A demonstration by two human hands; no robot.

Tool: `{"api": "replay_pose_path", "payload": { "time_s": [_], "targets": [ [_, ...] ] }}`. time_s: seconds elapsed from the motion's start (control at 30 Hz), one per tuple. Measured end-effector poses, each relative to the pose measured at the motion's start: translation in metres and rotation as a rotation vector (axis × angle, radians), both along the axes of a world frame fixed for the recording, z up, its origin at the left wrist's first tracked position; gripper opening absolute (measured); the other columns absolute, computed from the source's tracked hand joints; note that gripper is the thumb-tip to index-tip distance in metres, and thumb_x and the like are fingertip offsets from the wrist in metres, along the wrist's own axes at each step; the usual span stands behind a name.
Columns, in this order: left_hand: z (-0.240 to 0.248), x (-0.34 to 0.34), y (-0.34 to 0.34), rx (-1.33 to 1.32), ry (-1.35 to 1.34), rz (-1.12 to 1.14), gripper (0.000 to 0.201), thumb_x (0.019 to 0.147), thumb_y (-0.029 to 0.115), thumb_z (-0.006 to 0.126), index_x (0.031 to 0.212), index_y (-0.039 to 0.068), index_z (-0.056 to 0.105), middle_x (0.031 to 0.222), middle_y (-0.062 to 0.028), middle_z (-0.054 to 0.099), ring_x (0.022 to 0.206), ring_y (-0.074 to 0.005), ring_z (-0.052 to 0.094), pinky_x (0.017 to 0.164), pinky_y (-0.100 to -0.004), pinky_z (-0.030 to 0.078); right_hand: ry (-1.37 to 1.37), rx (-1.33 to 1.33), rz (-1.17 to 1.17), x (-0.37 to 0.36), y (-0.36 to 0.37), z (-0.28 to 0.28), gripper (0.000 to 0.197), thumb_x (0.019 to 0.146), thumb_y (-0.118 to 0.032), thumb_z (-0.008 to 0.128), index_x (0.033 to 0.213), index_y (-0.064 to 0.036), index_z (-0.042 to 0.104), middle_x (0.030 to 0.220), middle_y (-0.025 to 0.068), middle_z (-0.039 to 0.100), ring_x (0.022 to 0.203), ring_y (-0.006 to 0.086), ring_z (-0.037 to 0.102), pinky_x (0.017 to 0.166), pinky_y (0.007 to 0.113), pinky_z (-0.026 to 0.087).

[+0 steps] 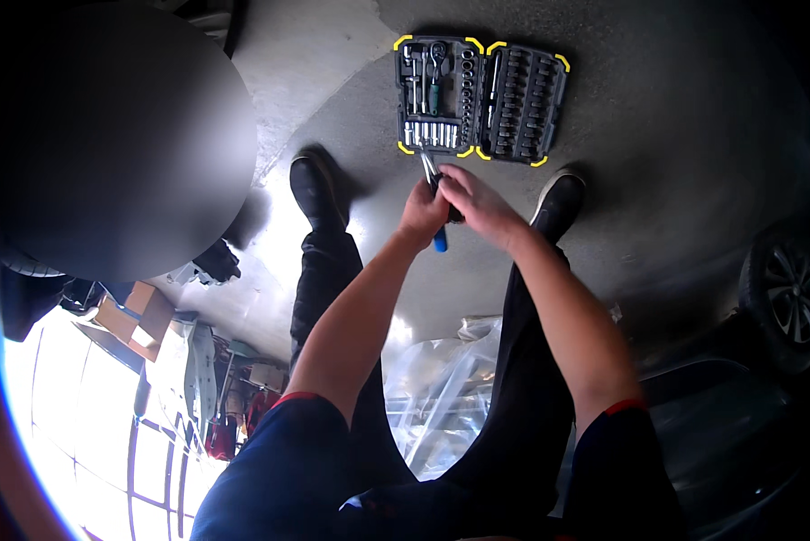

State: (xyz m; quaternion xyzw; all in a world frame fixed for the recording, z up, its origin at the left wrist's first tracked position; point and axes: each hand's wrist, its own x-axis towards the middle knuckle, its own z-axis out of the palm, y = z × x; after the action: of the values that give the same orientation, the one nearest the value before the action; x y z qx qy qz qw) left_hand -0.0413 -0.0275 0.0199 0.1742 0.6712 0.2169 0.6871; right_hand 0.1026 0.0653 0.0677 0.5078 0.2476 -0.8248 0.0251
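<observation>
Both of my hands meet in front of me, over the floor between my shoes. A hand tool with a blue handle end (440, 240), a dark middle and a bright metal tip runs between them. My left hand (423, 213) is closed around its middle. My right hand (479, 206) has its bent fingers on the tool from the other side. My grip hides the tool's middle, so its exact kind is unclear. Just beyond the metal tip lies an open black socket set case (479, 99) with yellow corners. Inside it are a ratchet (435, 79), sockets (434, 134) and rows of bits (524, 101).
My shoes (315, 189) stand apart on the grey concrete floor. A large dark round shape (125, 135) fills the upper left. Cardboard boxes (136, 317) and tools stand lower left. Clear plastic sheeting (441, 397) lies between my legs. A car wheel (788, 296) is at right.
</observation>
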Motion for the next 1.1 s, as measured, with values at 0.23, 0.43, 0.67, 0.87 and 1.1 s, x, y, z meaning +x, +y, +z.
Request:
{"api": "replay_pose_path", "payload": {
  "time_s": [0.23, 0.43, 0.67, 0.87, 1.1],
  "targets": [
    [0.032, -0.066, 0.048, -0.164, -0.191, -0.136, 0.026, 0.102, 0.020, 0.052, 0.120, 0.002, 0.059, 0.093, -0.0162, 0.070, 0.086, -0.0261, 0.070, 0.075, -0.0417, 0.054, -0.020, -0.063, -0.138, -0.002, 0.007, -0.032, 0.027, 0.105, -0.032, 0.057, 0.118, -0.0085, 0.058, 0.091, -0.0005, 0.060, 0.080, 0.0092, 0.057, 0.067, 0.029, 0.052],
    [-0.063, -0.140, 0.109, 0.039, 0.668, -0.300, 0.031, 0.092, 0.030, 0.060, 0.110, 0.005, 0.065, 0.100, -0.0183, 0.073, 0.094, -0.0387, 0.071, 0.082, -0.0468, 0.055, -0.293, 0.106, -0.339, -0.018, 0.024, -0.076, 0.023, 0.104, -0.030, 0.059, 0.097, -0.0077, 0.057, 0.078, -0.0043, 0.052, 0.069, 0.0091, 0.052, 0.059, 0.031, 0.044],
    [-0.122, -0.149, 0.140, 0.161, 0.794, -0.350, 0.037, 0.088, 0.030, 0.064, 0.116, 0.006, 0.066, 0.096, -0.0141, 0.073, 0.090, -0.0317, 0.072, 0.085, -0.0430, 0.056, -0.541, 0.725, 0.039, -0.031, 0.030, -0.117, 0.033, 0.090, -0.031, 0.075, 0.077, -0.0028, 0.062, 0.066, 0.0078, 0.060, 0.059, 0.0215, 0.056, 0.057, 0.038, 0.044],
    [-0.118, -0.138, 0.140, 0.197, 0.891, -0.339, 0.042, 0.083, 0.030, 0.071, 0.117, 0.007, 0.064, 0.116, -0.0180, 0.063, 0.115, -0.0363, 0.061, 0.098, -0.0459, 0.052, -0.773, 0.844, 0.276, -0.070, 0.069, -0.139, 0.034, 0.085, -0.034, 0.079, 0.087, -0.0019, 0.068, 0.083, 0.0182, 0.071, 0.080, 0.0376, 0.070, 0.072, 0.047, 0.055],
    [-0.085, -0.087, 0.144, 0.066, 0.702, -0.697, 0.031, 0.086, 0.040, 0.069, 0.109, 0.020, 0.070, 0.112, -0.0062, 0.072, 0.105, -0.0273, 0.070, 0.089, -0.0428, 0.057, -0.843, 0.832, 0.238, -0.063, 0.065, -0.129, 0.027, 0.090, -0.029, 0.072, 0.099, -0.0041, 0.069, 0.091, 0.0174, 0.073, 0.089, 0.0377, 0.072, 0.078, 0.047, 0.056]
  ]
}}
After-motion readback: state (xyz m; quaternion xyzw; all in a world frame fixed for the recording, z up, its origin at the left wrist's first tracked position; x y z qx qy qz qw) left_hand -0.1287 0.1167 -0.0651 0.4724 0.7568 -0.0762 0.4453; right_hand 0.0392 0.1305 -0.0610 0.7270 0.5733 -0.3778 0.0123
